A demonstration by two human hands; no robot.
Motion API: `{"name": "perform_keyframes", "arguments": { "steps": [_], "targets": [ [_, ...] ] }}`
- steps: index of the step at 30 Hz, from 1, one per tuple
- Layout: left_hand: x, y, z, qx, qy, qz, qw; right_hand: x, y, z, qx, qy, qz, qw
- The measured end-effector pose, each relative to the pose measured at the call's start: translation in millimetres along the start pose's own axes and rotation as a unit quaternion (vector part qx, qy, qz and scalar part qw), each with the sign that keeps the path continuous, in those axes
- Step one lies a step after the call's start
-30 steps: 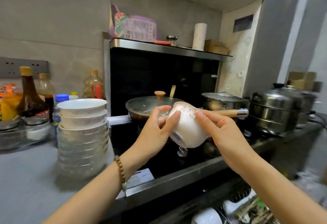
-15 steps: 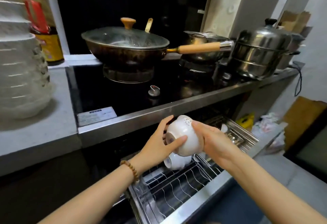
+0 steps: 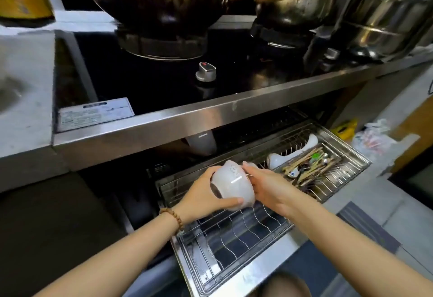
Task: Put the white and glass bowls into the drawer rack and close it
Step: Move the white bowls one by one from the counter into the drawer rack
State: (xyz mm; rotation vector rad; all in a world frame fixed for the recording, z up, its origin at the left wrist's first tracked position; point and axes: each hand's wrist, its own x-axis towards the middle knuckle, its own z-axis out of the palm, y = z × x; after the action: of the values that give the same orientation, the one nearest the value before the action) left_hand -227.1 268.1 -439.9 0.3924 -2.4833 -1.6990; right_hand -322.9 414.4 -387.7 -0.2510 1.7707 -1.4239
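Presently a white bowl [image 3: 232, 185], tipped on its side, is held over the wire drawer rack [image 3: 236, 233], not yet seated. Left hand [image 3: 201, 197] and right hand [image 3: 266, 185] both clasp it. Beside it, a white dish [image 3: 276, 159] and utensils [image 3: 309, 164] already occupy the rack. Judgement: loading is incomplete; the drawer stands open.

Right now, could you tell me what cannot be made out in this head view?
- Rack under the bowl: both hands, left and right, cover it, so any dish there and whether the bowl touches the wires are hidden.
- Wok: lid and top cut off by the upper edge.
- Utensils: too jumbled to count.
- Sticker on the stove: print too small to read.
- Steamer pot: cut off at the right edge.
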Motion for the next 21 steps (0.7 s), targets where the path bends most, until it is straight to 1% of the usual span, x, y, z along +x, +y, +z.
{"name": "perform_keyframes", "arguments": {
  "steps": [2, 4, 5, 7, 9, 10, 13, 16, 21],
  "targets": [
    [5.7, -13.0, -1.7, 0.002, 0.015, -0.013, 1.0, 12.2, -1.4, -7.5, -0.015, -0.03, 0.009, 0.999],
    [12.3, -25.9, -2.9, 0.007, 0.031, -0.028, 0.999, 23.6, -3.5, -16.2, -0.029, -0.041, 0.004, 0.999],
    [15.8, -31.9, -3.2, 0.012, 0.04, -0.031, 0.999, 28.8, -4.7, -20.3, -0.05, -0.036, -0.004, 0.998],
    [22.8, -41.9, -2.9, 0.024, 0.049, -0.031, 0.998, 39.8, -5.7, -28.9, -0.131, -0.001, -0.027, 0.991],
    [30.1, -50.5, -1.5, 0.032, 0.044, -0.034, 0.998, 50.9, -3.7, -38.5, -0.223, 0.035, -0.059, 0.972],
    [33.9, -55.0, -0.6, 0.033, 0.042, -0.037, 0.998, 56.2, -1.9, -42.9, -0.268, 0.039, -0.076, 0.96],
    [43.8, -67.8, 2.2, 0.039, 0.038, -0.048, 0.997, 70.5, 9.3, -51.8, -0.367, 0.022, -0.09, 0.926],
    [50.9, -80.4, 6.1, 0.042, 0.024, -0.052, 0.997, 81.7, 24.0, -54.7, -0.4, 0.001, -0.057, 0.915],
    [61.7, -95.9, 15.4, 0.047, 0.012, -0.063, 0.997, 90.4, 35.9, -51.4, -0.398, -0.028, -0.024, 0.917]
  ]
}}
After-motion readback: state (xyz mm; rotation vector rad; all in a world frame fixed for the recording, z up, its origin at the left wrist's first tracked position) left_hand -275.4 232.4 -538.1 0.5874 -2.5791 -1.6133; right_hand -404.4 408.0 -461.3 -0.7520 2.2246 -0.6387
